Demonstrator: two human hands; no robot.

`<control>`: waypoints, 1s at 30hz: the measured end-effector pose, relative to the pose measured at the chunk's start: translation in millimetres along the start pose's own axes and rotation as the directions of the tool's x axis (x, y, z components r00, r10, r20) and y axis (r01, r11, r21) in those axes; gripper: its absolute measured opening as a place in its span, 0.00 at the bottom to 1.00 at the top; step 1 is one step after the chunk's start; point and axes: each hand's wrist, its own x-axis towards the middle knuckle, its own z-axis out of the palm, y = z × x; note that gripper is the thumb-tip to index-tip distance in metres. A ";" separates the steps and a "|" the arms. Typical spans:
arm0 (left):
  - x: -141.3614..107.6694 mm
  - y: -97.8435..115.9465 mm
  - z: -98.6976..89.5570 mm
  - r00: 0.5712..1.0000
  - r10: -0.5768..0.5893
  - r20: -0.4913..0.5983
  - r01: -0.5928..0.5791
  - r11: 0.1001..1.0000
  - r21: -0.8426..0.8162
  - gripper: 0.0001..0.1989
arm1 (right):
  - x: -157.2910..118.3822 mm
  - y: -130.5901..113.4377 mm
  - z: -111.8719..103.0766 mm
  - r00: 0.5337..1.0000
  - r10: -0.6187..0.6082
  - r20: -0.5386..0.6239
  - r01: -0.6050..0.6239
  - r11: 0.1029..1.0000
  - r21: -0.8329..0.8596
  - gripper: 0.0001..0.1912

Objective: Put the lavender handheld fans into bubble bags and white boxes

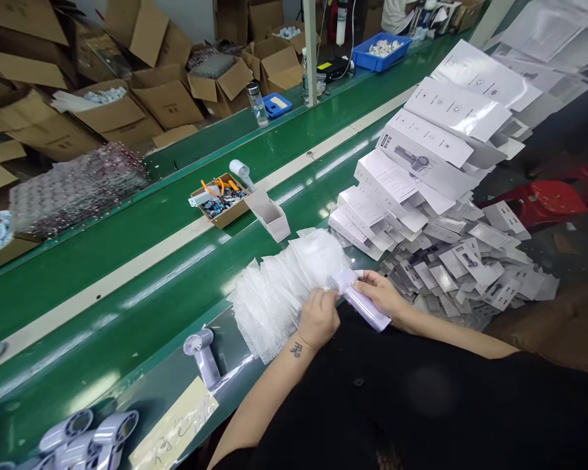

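Note:
A lavender handheld fan rests in my right hand, whose fingers are wrapped round its upper part. The fan's head end points toward a row of white bubble-wrap bags standing packed together on the bench. My left hand is closed in a pinch beside the fan's head, in front of the bags. Whitish film shows around there, but what the left fingertips hold is hidden. Another lavender fan lies to the left of the bags. Further left, several more fans are heaped at the bottom edge.
Folded white printed boxes are piled high on the right. An opened white carton and a small box of tools stand on the green conveyor. A yellow note lies front left. Cardboard boxes line the far side.

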 end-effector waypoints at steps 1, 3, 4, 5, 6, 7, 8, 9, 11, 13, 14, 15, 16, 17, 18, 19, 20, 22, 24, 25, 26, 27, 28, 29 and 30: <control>-0.5 1.5 0.6 0.999 -0.036 0.038 0.039 0.997 -0.072 0.06 | 0.2 0.9 1.9 0.999 -0.035 -0.028 0.035 0.999 0.014 0.18; 2.7 3.5 1.5 0.981 -0.111 0.157 0.145 0.964 -0.223 0.06 | 0.2 1.3 5.5 0.996 -0.029 -0.084 0.035 0.997 0.067 0.19; 5.9 4.2 1.5 0.962 -0.160 0.223 0.217 0.939 -0.266 0.06 | -0.1 1.2 6.8 0.993 0.004 -0.118 0.007 0.996 0.089 0.19; 9.3 5.1 1.1 0.934 -0.209 0.289 0.291 0.915 -0.280 0.07 | -0.6 1.1 7.5 0.988 0.051 -0.149 -0.036 0.994 0.103 0.18; 12.5 6.4 0.1 0.905 -0.241 0.350 0.346 0.896 -0.278 0.07 | -1.1 1.2 7.7 0.981 0.096 -0.172 -0.077 0.991 0.113 0.17; 15.0 8.3 -1.3 0.878 -0.262 0.400 0.386 0.882 -0.271 0.07 | -1.7 1.6 7.5 0.976 0.125 -0.181 -0.104 0.987 0.119 0.16; 16.7 10.9 -3.0 0.853 -0.278 0.442 0.426 0.860 -0.281 0.07 | -2.1 2.3 7.0 0.975 0.141 -0.172 -0.121 0.985 0.123 0.15; 17.6 13.9 -4.9 0.829 -0.294 0.475 0.469 0.828 -0.307 0.06 | -2.4 3.2 6.4 0.977 0.152 -0.149 -0.133 0.983 0.128 0.14; 17.6 19.3 -8.6 0.789 -0.333 0.516 0.556 0.744 -0.371 0.07 | -2.2 4.9 5.7 0.977 0.176 -0.118 -0.156 0.975 0.161 0.13; 17.1 21.9 -11.6 0.753 -0.393 0.527 0.627 0.670 -0.396 0.12 | -1.2 6.2 5.9 0.974 0.201 -0.104 -0.177 0.963 0.201 0.15; 17.0 21.8 -12.6 0.742 -0.414 0.527 0.646 0.652 -0.397 0.14 | -0.6 6.7 6.1 0.972 0.212 -0.102 -0.188 0.960 0.206 0.16; 16.9 21.0 -13.4 0.735 -0.429 0.526 0.657 0.642 -0.395 0.15 | -0.3 7.3 6.2 0.973 0.211 -0.097 -0.190 0.963 0.189 0.16; 16.9 19.8 -14.1 0.725 -0.443 0.528 0.671 0.626 -0.397 0.15 | -0.4 8.0 5.9 0.977 0.193 -0.089 -0.179 0.974 0.141 0.16; 16.9 18.4 -14.7 0.715 -0.455 0.531 0.685 0.609 -0.400 0.16 | -1.1 8.4 4.9 0.985 0.155 -0.081 -0.151 0.987 0.058 0.16; 16.7 17.1 -15.6 0.705 -0.466 0.535 0.698 0.591 -0.404 0.16 | -2.5 8.4 3.0 0.992 0.103 -0.076 -0.107 0.993 -0.057 0.15; 16.2 16.2 -16.8 0.694 -0.473 0.543 0.711 0.569 -0.413 0.16 | -5.0 7.5 0.1 0.997 0.038 -0.066 -0.051 0.980 -0.194 0.13; 15.5 15.6 -18.5 0.683 -0.476 0.554 0.724 0.544 -0.425 0.16 | -8.4 5.2 -4.0 0.998 -0.036 -0.042 0.019 0.940 -0.339 0.12; 12.9 15.9 -23.9 0.664 -0.468 0.583 0.744 0.491 -0.453 0.15 | -18.1 -5.4 -14.8 0.983 -0.181 0.040 0.169 0.783 -0.598 0.09; 9.9 16.6 -32.2 0.652 -0.435 0.621 0.755 0.447 -0.480 0.13 | -29.4 -23.8 -26.0 0.953 -0.249 0.175 0.294 0.613 -0.733 0.08; 9.0 16.4 -37.2 0.648 -0.413 0.640 0.759 0.414 -0.502 0.14 | -34.3 -35.0 -30.2 0.935 -0.254 0.247 0.351 0.567 -0.746 0.08; 9.0 15.4 -42.3 0.649 -0.396 0.650 0.760 0.375 -0.530 0.14 | -37.8 -46.3 -32.4 0.918 -0.245 0.312 0.396 0.562 -0.726 0.08; 10.3 13.5 -47.2 0.657 -0.391 0.644 0.754 0.336 -0.565 0.15 | -39.4 -56.9 -32.2 0.902 -0.230 0.365 0.427 0.599 -0.677 0.09; 12.9 10.8 -51.6 0.674 -0.396 0.624 0.737 0.308 -0.602 0.16 | -38.8 -65.8 -29.0 0.887 -0.219 0.407 0.442 0.661 -0.606 0.09; 16.8 7.5 -55.0 0.698 -0.402 0.593 0.713 0.303 -0.633 0.17 | -35.9 -72.5 -22.9 0.871 -0.222 0.438 0.446 0.729 -0.520 0.09; 21.7 4.0 -57.4 0.727 -0.399 0.559 0.683 0.329 -0.652 0.22 | -30.9 -76.6 -14.1 0.855 -0.233 0.464 0.446 0.787 -0.427 0.10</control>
